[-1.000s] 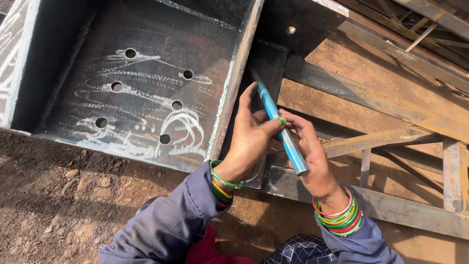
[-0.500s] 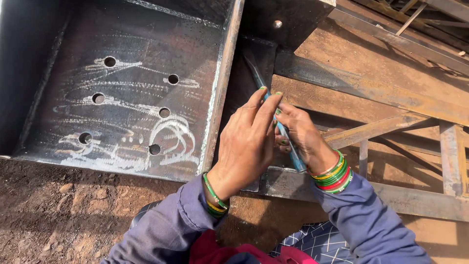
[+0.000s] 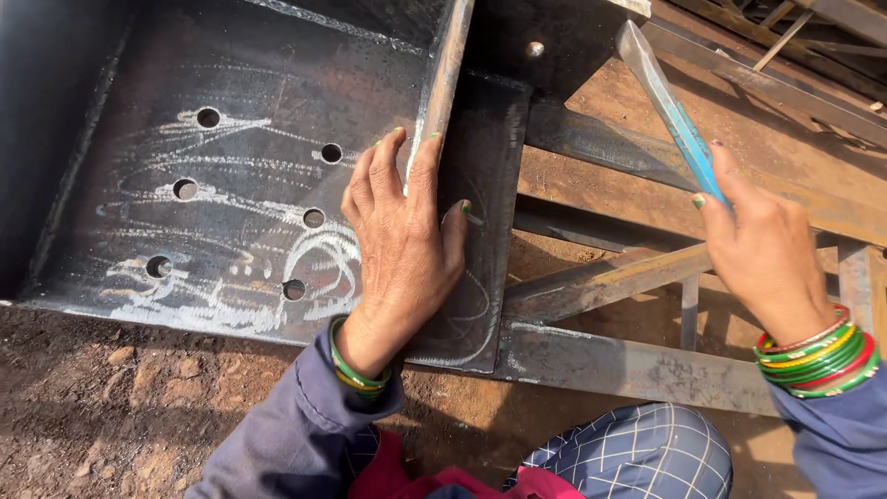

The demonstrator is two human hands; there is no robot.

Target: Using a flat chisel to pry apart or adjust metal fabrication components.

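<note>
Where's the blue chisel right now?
In the head view, upper right: the blue chisel is raised in the right hand, above the rusty beams.

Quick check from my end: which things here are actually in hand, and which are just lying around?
In hand:
- left hand pressed flat on the upright steel rib of the drilled plate
- right hand gripping a blue-handled chisel, raised off the steel

Lying about:
- rusty angle bars
- bolt head
- bare soil
</note>
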